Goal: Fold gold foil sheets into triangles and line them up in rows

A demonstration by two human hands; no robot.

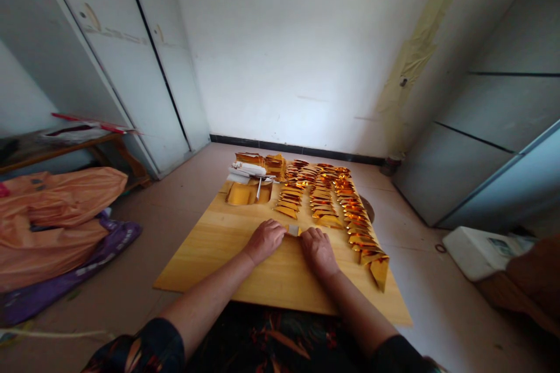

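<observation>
Near the middle of the wooden board [210,256], my left hand [266,238] and my right hand [320,252] face each other across a small foil paper [294,230]. Fingers of both hands are closed on its two ends; its middle shows a greyish-white side with gold at the edges. Folded gold foil pieces [322,198] stand beyond my hands in overlapping rows. The longest row [357,224] runs down the right side of the board. To the far left lies flat gold foil paper [240,193], with a white bundle [248,169] behind it.
An orange cloth [56,221] and a purple bag [118,239] lie on the floor at left, beside a wooden bench [109,139]. Grey cabinets [144,58] stand behind them. A white box [476,250] is at right, near a large grey appliance or cabinet [472,145].
</observation>
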